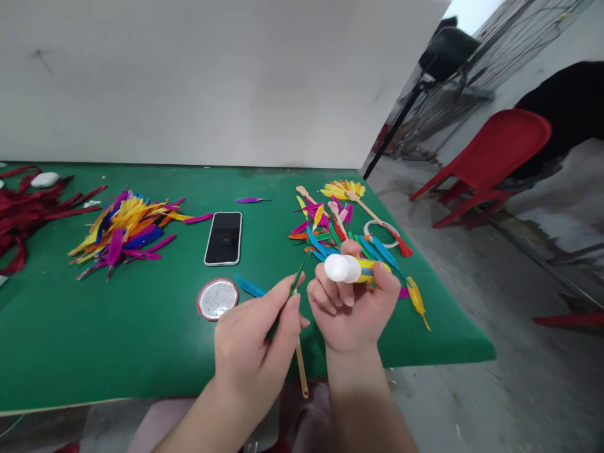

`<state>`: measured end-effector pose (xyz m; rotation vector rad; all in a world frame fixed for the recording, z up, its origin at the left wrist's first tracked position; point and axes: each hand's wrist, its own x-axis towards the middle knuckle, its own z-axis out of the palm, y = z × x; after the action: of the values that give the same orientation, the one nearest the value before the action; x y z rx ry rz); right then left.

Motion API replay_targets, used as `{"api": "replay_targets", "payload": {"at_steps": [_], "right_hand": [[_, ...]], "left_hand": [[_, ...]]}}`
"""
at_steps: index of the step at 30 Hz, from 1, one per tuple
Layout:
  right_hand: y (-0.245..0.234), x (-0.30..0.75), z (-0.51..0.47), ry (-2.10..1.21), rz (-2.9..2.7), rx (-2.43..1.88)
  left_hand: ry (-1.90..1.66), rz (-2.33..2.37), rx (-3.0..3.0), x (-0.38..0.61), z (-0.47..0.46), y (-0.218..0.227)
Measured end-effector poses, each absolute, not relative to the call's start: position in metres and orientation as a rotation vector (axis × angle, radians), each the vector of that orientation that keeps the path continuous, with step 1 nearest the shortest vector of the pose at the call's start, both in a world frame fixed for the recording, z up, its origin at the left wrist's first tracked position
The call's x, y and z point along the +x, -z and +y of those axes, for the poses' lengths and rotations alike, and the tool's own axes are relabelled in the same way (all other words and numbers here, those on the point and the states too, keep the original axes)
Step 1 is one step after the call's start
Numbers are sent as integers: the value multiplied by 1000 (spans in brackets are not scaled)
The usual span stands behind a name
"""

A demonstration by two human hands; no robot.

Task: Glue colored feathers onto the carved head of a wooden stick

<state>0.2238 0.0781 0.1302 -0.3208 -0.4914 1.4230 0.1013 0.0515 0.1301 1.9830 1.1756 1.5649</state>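
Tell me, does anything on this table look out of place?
One purple feather lies alone beyond and right of the phone, apart from the feather pile on the left, so it looks stray. Nothing is clearly spilled or broken.

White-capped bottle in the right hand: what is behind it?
Beyond the bottle, blue feathers lie on the green table, with a bunch of yellow feathers farther back. What sits directly behind the bottle and the right hand is covered and cannot be seen.
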Motion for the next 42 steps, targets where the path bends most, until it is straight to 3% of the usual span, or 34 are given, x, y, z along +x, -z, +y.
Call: {"api": "replay_targets", "payload": {"at_steps": [42], "right_hand": [[-129, 217, 78, -1559, -462, -251]], "left_hand": [[-1512, 1194, 2308, 99, 60, -125]]}}
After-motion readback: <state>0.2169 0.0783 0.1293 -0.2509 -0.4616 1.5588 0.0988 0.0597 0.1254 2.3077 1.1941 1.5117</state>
